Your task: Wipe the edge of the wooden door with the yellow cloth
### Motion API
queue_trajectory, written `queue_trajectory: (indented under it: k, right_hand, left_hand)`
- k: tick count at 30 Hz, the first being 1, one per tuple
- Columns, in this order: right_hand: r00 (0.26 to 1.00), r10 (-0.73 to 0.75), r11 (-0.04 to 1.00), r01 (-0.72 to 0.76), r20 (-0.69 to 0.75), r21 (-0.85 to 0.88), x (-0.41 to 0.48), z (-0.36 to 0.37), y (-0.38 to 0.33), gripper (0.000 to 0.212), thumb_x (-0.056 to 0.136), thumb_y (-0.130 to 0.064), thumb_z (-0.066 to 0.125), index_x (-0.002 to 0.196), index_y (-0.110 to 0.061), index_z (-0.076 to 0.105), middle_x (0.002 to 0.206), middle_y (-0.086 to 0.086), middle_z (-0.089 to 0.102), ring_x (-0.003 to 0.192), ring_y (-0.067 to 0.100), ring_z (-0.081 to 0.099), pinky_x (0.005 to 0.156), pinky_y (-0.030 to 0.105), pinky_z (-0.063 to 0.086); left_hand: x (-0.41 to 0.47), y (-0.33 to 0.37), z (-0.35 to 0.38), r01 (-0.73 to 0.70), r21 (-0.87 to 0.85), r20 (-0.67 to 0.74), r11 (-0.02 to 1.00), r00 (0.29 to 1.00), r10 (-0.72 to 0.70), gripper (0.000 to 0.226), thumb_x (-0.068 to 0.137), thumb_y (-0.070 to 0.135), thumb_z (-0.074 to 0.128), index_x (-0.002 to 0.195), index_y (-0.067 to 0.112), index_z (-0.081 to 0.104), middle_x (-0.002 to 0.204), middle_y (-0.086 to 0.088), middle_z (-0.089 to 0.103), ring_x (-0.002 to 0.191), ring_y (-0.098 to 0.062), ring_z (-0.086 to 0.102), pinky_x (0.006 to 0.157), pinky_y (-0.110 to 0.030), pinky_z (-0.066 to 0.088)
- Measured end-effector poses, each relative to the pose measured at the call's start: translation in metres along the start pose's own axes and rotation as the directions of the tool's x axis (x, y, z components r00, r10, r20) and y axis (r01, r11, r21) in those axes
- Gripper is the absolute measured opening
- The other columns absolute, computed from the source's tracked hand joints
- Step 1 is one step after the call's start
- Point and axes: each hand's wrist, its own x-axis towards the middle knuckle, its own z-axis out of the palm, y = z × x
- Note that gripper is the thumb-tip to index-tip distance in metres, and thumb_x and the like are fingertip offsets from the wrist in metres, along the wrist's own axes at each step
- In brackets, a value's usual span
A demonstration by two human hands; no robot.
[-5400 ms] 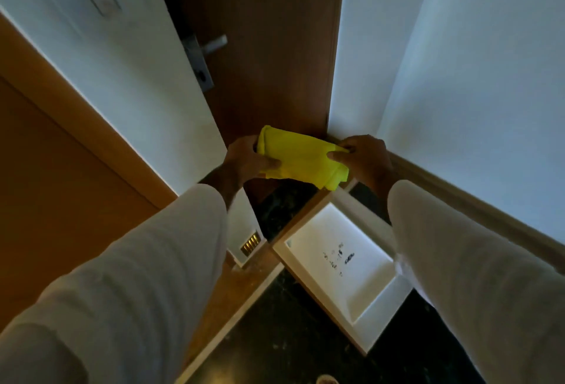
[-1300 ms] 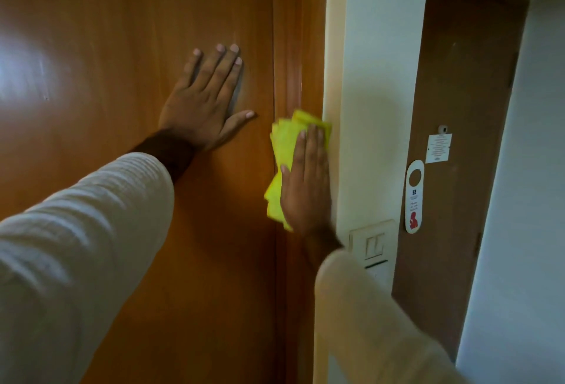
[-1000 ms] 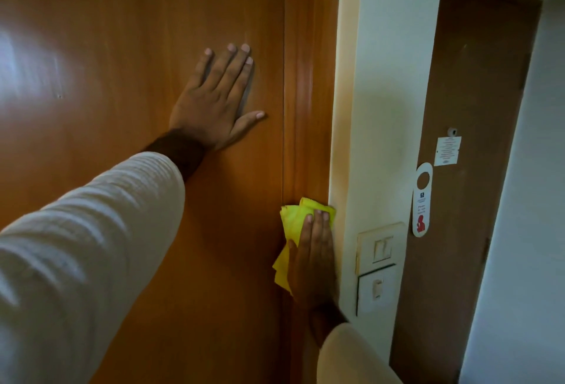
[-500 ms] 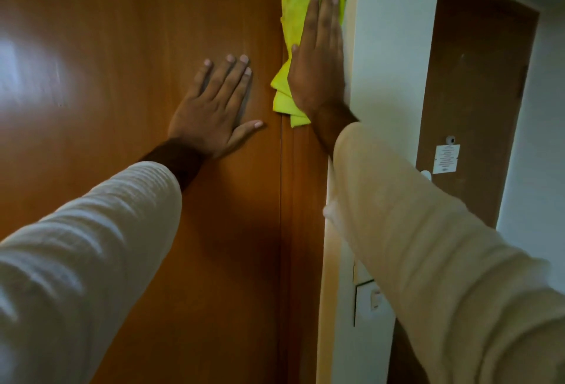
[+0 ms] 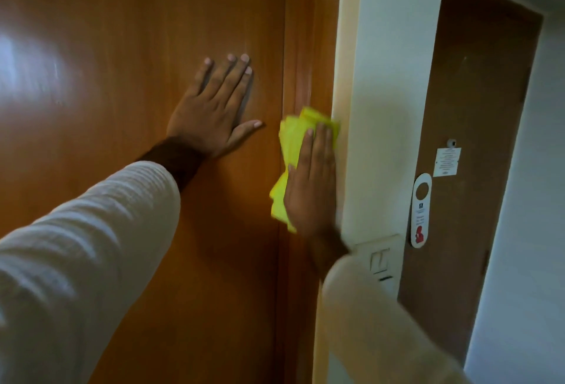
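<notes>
A glossy wooden door [image 5: 128, 84] fills the left of the view. Its right edge [image 5: 301, 47] runs vertically beside a cream wall corner. My left hand [image 5: 214, 108] lies flat on the door face, fingers spread, holding nothing. My right hand [image 5: 312, 182] presses the folded yellow cloth [image 5: 292, 142] flat against the door's edge at about mid height. The cloth shows above and left of the hand; the rest is hidden under my palm.
A white wall [image 5: 382, 78] stands right of the edge, with a light switch plate [image 5: 380, 261] just below my right wrist. Further right is a second brown door [image 5: 477, 108] with a hanging tag [image 5: 421, 209] and a small notice [image 5: 448, 161].
My right hand has slid the cloth down the door's edge from near the top of the view to mid height. The left hand has stayed flat on the door.
</notes>
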Motion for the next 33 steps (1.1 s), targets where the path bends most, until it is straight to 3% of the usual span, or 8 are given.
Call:
queue_trajectory:
  k: [5,11,17,22,25,33]
  right_hand:
    - [0.997,0.019,0.998,-0.015,0.071,-0.063,-0.119,0.016,0.01,0.071,0.097,-0.028,0.067,0.153,0.0,0.033,0.161,0.021,0.029,0.151,0.036,0.028,0.121,0.046,0.033]
    - [0.998,0.038,0.998,-0.036,0.048,-0.044,-0.113,0.016,0.006,0.071,0.094,-0.026,0.071,0.15,-0.001,0.036,0.159,0.02,0.034,0.149,0.035,0.035,0.119,0.045,0.036]
    - [0.998,-0.065,0.996,0.065,-0.007,0.057,0.009,0.004,0.005,0.075,0.103,-0.031,0.049,0.161,-0.008,0.008,0.168,0.016,0.017,0.157,0.033,0.013,0.127,0.044,0.021]
    - [0.984,-0.053,0.996,0.063,-0.169,0.056,0.143,-0.012,-0.007,0.065,0.101,-0.022,0.053,0.158,-0.004,0.026,0.165,0.018,0.027,0.155,0.035,0.024,0.124,0.042,0.027]
    - [0.98,-0.046,0.998,0.054,-0.194,0.034,0.204,-0.025,-0.013,0.062,0.102,-0.019,0.05,0.158,-0.004,0.027,0.166,0.017,0.027,0.155,0.035,0.023,0.126,0.04,0.026]
    - [0.992,-0.047,0.999,0.049,-0.12,0.011,0.196,-0.03,-0.014,0.062,0.107,-0.026,0.044,0.16,-0.006,0.02,0.169,0.015,0.019,0.157,0.034,0.017,0.127,0.038,0.023]
  left_hand:
    - [0.001,0.001,0.0,0.001,-0.006,-0.003,1.0,1.0,-0.001,0.095,0.105,0.073,0.018,0.168,0.003,0.015,0.178,-0.017,0.014,0.166,-0.032,0.015,0.133,-0.056,0.016]
    - [0.001,0.0,0.001,0.001,-0.018,-0.008,1.0,1.0,-0.002,0.096,0.104,0.074,0.014,0.168,0.002,0.015,0.178,-0.017,0.013,0.166,-0.033,0.014,0.133,-0.056,0.015]
    - [0.0,0.001,0.004,-0.002,-0.026,-0.031,1.0,1.0,0.001,0.096,0.104,0.074,0.018,0.168,0.003,0.015,0.178,-0.017,0.014,0.166,-0.033,0.015,0.133,-0.057,0.015]
    - [0.0,0.001,0.005,-0.006,-0.022,-0.052,1.0,0.999,0.005,0.095,0.105,0.073,0.022,0.168,0.002,0.015,0.177,-0.017,0.015,0.166,-0.033,0.016,0.133,-0.057,0.016]
    - [0.0,0.001,0.006,-0.003,-0.012,-0.06,1.0,0.998,0.003,0.095,0.104,0.073,0.023,0.168,0.002,0.017,0.177,-0.017,0.017,0.166,-0.033,0.017,0.133,-0.057,0.017]
    - [0.001,0.0,0.008,-0.009,-0.002,-0.043,1.0,0.999,0.009,0.096,0.104,0.074,0.021,0.168,0.003,0.016,0.177,-0.017,0.015,0.166,-0.033,0.016,0.133,-0.056,0.017]
